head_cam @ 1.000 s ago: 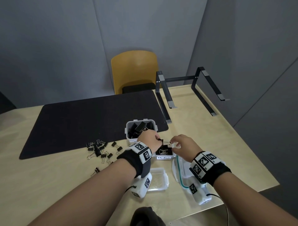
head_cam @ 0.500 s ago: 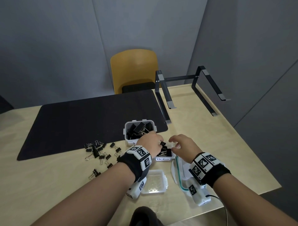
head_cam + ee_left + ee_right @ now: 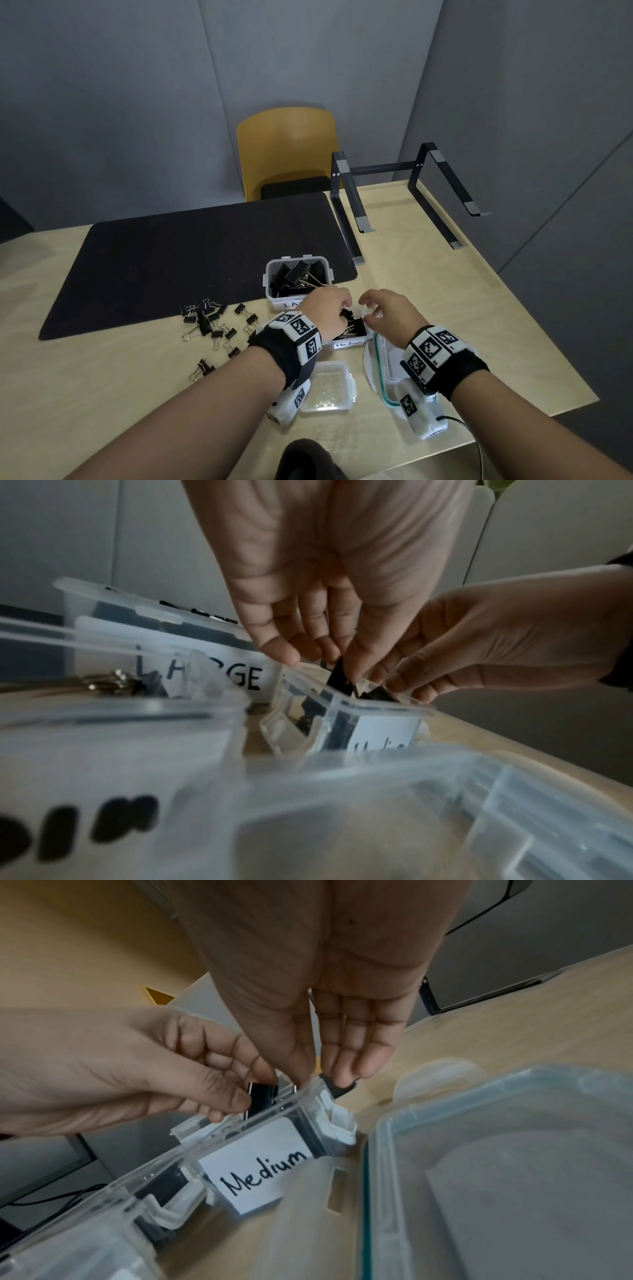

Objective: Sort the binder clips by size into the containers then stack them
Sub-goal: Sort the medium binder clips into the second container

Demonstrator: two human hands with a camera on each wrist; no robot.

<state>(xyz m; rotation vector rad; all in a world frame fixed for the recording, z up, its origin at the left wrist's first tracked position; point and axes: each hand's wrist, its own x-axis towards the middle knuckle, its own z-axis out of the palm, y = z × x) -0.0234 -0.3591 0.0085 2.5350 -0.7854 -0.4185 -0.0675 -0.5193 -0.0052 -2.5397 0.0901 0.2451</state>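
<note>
My left hand [image 3: 344,306] pinches a black binder clip [image 3: 262,1096] between thumb and fingers, right at the rim of the clear container labelled Medium [image 3: 260,1164], which holds other black clips. In the left wrist view the same binder clip [image 3: 339,673] dips into that Medium container [image 3: 380,706]. My right hand [image 3: 371,308] hovers just right of it with its fingers [image 3: 346,1053] relaxed and holding nothing. The Large container [image 3: 297,277] behind holds several big clips. Several loose small clips [image 3: 212,325] lie on the table to the left.
An empty clear container [image 3: 330,387] sits under my left wrist. A teal-sealed lid [image 3: 380,373] lies under my right wrist. A black mat [image 3: 191,260] covers the far table, with a black laptop stand [image 3: 349,219] at the right and a yellow chair [image 3: 287,150] behind.
My right hand has let go of the clip's wire handle and its fingers have spread. My left hand has lowered the clip to the Medium container's rim.
</note>
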